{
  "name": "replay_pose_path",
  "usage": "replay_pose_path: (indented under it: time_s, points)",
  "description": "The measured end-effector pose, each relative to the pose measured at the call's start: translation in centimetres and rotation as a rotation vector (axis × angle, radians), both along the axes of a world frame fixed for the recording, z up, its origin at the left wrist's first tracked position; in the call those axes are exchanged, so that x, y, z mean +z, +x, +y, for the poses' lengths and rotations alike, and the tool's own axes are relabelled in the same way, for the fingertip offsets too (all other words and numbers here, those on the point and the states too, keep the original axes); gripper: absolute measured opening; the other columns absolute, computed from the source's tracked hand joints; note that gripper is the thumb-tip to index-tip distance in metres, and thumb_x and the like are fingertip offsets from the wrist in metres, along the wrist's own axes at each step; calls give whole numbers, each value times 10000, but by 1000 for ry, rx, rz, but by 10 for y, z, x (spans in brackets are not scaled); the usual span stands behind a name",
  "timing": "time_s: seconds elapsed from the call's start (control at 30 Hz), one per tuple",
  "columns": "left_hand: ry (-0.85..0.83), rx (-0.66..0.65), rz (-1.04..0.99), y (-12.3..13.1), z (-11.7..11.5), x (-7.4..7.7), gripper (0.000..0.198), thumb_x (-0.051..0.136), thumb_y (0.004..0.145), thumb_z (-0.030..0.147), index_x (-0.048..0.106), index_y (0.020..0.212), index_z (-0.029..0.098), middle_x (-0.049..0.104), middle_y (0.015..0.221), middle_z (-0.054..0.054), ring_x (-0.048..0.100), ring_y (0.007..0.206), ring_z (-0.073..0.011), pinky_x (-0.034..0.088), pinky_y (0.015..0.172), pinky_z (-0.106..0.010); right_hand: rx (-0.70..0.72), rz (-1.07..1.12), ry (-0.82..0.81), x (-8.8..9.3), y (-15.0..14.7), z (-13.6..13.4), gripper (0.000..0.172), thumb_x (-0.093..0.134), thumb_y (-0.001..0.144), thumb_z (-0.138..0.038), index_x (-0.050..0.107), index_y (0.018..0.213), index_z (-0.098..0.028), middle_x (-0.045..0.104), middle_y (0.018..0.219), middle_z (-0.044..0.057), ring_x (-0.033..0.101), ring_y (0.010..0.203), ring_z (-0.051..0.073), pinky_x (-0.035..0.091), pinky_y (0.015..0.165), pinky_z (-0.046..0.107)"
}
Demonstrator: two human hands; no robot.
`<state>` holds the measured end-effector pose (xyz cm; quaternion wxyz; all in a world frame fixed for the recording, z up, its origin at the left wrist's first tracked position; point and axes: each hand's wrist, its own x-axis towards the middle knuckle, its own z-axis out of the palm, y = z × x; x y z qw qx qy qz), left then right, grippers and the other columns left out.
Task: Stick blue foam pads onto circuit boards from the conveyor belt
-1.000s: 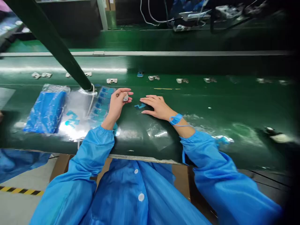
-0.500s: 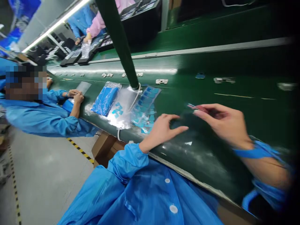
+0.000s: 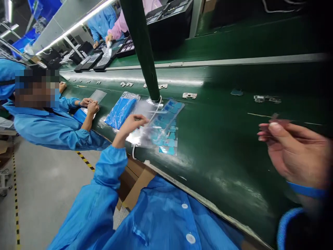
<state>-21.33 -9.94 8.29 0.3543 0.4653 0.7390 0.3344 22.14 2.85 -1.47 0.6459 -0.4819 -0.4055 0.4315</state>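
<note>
My left hand (image 3: 131, 126) is over the clear plastic sheets, thumb and fingers pinched together on a blurred clear plastic sheet (image 3: 144, 137). Just right of it lies a clear sheet with rows of light blue stickers (image 3: 169, 137), and a white cord crosses the pile. Well to the right, my right hand (image 3: 299, 149) is raised above the green belt, gripping a small flat reddish piece (image 3: 282, 122) between thumb and fingers. Blur and the fingers hide its exact kind.
Small circuit boards (image 3: 189, 95) lie spaced along the green belt (image 3: 221, 139). A blue pack in clear plastic (image 3: 122, 110) lies left of the sheets, beside a green post (image 3: 143, 52). A co-worker in blue (image 3: 57, 121) sits at the left. A cardboard box (image 3: 137, 184) stands below the edge.
My left hand has moved left from the bare belt onto the plastic sheets and closed its fingers. My right hand has moved right, still holding the reddish piece.
</note>
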Motion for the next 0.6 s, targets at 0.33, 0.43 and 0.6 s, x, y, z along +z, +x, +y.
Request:
replay_pose_path:
  time_s: [0.33, 0.43, 0.6]
  points:
    - [207, 280, 97, -27, 63, -11, 369, 674, 928, 102, 566, 1266, 202, 768, 1282, -137, 746, 1061, -204, 584, 916, -327, 74, -169, 8, 4, -8, -18, 491, 1119, 496, -543, 912, 827, -245, 819, 836, 143, 700, 670, 245, 577, 694, 496]
    - [145, 0, -227, 44, 81, -19, 143, 608, 1016, 189, 594, 1158, 189, 822, 1233, -135, 798, 859, -165, 645, 835, -323, 80, -278, 56, 7, -15, -24, 315, 1042, 686, -356, 916, 942, -223, 835, 870, 120, 716, 677, 213, 615, 711, 430]
    - [-33, -484, -911, 164, 102, -42, 305, 794, 989, 298, 747, 1238, 130, 846, 1239, -163, 835, 808, -161, 636, 726, -226, -13, -513, 312, 10, -19, -32, 111, 889, 899, -322, 856, 981, -255, 846, 930, 58, 786, 800, 227, 664, 761, 402]
